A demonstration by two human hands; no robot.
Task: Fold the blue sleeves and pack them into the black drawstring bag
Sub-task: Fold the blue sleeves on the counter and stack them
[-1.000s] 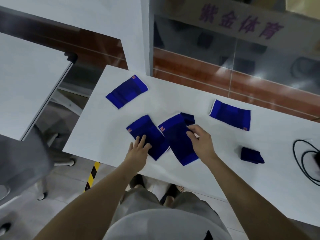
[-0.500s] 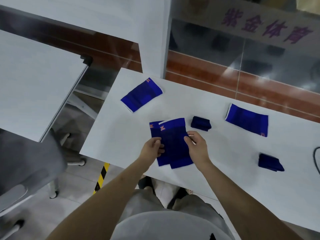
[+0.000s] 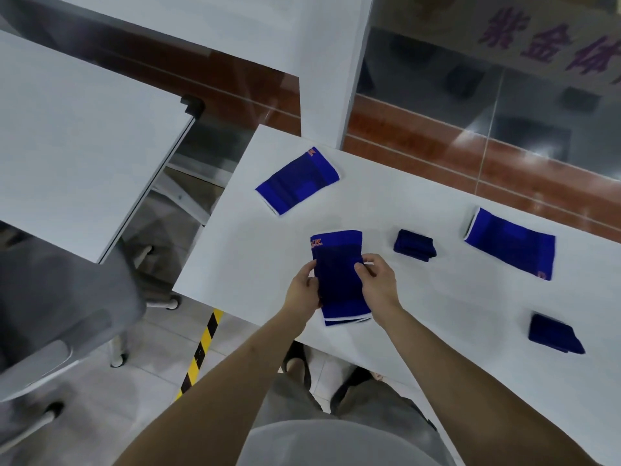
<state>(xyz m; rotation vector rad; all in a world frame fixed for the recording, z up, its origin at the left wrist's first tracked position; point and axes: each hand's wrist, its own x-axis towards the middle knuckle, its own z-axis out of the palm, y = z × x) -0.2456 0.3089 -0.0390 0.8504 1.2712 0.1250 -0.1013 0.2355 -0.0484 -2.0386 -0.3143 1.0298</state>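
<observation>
Two blue sleeves lie stacked one on the other [image 3: 339, 274] near the front edge of the white table [image 3: 437, 338]. My left hand [image 3: 302, 287] grips the stack's left edge and my right hand [image 3: 378, 284] grips its right edge. Another flat blue sleeve [image 3: 297, 179] lies at the far left, and one more [image 3: 510, 242] at the far right. A dark folded bundle [image 3: 414, 245] sits right of the stack, and a second [image 3: 554, 332] lies near the right front. I cannot tell whether either bundle is the black drawstring bag.
A second white table [image 3: 74, 139] stands to the left across a gap. A grey chair [image 3: 50, 317] sits at the lower left. Yellow-black tape [image 3: 201, 351] marks the floor below the table's edge. A white pillar [image 3: 322, 68] rises behind the table.
The two sleeves that lay side by side have been brought together into one aligned stack. Both hands now hold its edges. The view has shifted, so the table appears further right.
</observation>
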